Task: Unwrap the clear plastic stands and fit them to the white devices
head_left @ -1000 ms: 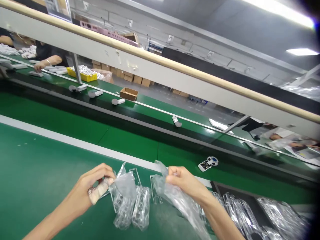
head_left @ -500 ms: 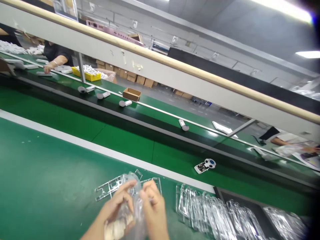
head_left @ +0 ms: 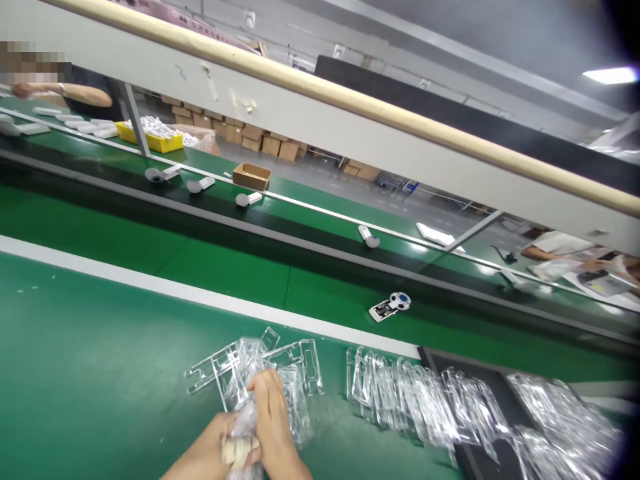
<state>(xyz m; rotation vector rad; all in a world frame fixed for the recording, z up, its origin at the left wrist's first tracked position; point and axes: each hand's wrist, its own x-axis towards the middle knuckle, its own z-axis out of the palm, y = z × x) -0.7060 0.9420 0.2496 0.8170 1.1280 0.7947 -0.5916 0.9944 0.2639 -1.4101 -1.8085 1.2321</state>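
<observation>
My left hand [head_left: 207,443] and my right hand [head_left: 274,420] are close together at the bottom middle, both closed on a crumpled clear plastic bag [head_left: 246,421]. Pale yellowish wraps [head_left: 239,451] show around fingers of the left hand. Just beyond the hands, more clear film lies over transparent plastic frames [head_left: 213,368] on the green table [head_left: 100,373]. Part of the bag is hidden by the fingers. To the right lies a row of similar clear plastic frames [head_left: 405,393], leaning against each other.
A black tray [head_left: 434,363] and more clear plastic pieces [head_left: 565,407] lie at lower right. A white device with an exposed circuit board [head_left: 390,307] rests beyond the white strip. White handheld parts [head_left: 249,199] lie on the dark belt. Co-workers' arms [head_left: 87,95] show across the line.
My hands have come together lower down, and the right hand has moved left over the bag. More clear film now shows over the frames. The camera view has shifted slightly.
</observation>
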